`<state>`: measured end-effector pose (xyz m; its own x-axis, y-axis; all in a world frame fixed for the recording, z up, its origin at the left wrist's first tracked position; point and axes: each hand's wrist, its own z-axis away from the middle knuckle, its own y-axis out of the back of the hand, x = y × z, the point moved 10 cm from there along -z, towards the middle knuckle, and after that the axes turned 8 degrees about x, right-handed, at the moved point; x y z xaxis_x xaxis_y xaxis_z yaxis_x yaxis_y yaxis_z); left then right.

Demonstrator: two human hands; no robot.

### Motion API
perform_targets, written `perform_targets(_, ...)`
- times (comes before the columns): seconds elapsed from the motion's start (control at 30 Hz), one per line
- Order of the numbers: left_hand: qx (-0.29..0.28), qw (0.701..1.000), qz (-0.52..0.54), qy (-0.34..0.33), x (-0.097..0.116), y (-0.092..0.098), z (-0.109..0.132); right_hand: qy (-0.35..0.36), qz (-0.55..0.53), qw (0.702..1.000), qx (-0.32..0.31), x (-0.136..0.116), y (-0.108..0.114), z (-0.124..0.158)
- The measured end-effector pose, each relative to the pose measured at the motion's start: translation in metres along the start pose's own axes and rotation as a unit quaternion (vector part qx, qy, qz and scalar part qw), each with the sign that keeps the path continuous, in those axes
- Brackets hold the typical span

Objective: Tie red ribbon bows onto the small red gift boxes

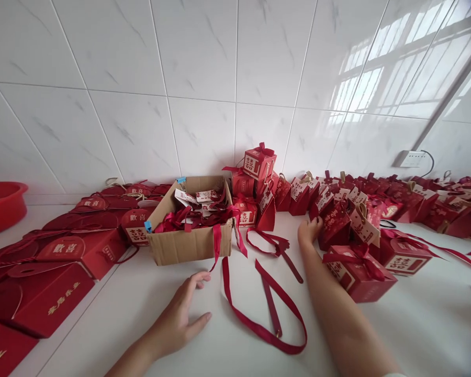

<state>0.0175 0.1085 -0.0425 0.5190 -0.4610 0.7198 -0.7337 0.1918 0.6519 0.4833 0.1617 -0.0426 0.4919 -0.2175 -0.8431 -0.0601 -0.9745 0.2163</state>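
Note:
My left hand (186, 317) hovers low over the white table, thumb and fingers apart, holding nothing. Just beyond its fingertips stands a brown cardboard box (190, 248), filled with red ribbons and white-and-red tags. To the right, my right hand (310, 230) reaches forward with fingers curled against the small red gift boxes; what the fingers hold, if anything, is hidden. A red gift box with a white tag (333, 225) is right beside it. Between my arms lie a long looped red ribbon (267, 340) and a shorter ribbon with a dark red strip (277, 241).
Larger red boxes (66, 293) with cord handles line the left side. Ribbon-tied cube boxes (363, 275) sit near my right forearm, with many tagged boxes behind. A few red boxes (259, 162) are stacked by the tiled wall. A red basin (3, 209) is far left.

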Motion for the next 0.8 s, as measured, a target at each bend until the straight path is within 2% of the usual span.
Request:
perform_targets(0.23, 0.015, 1.0, 0.017, 0.009, 0.005, 0.003, 0.003, 0.015, 0.002, 1.0, -0.005, -0.002, 0.008, 0.001)
perform_targets(0.47, 0.004, 1.0, -0.007, -0.009, 0.003, 0.002, 0.005, 0.021, -0.016, 0.999, -0.034, -0.001, -0.009, -0.005)
perform_targets(0.63, 0.001, 1.0, -0.01, -0.003, -0.004, -0.001, 0.004, 0.002, -0.007, 1.0, -0.017, 0.001, -0.015, -0.016)
perform_targets(0.8, -0.011, 1.0, -0.01, -0.004, -0.007, -0.003, 0.002, -0.009, 0.006, 1.0, -0.003, 0.007, -0.011, -0.017)
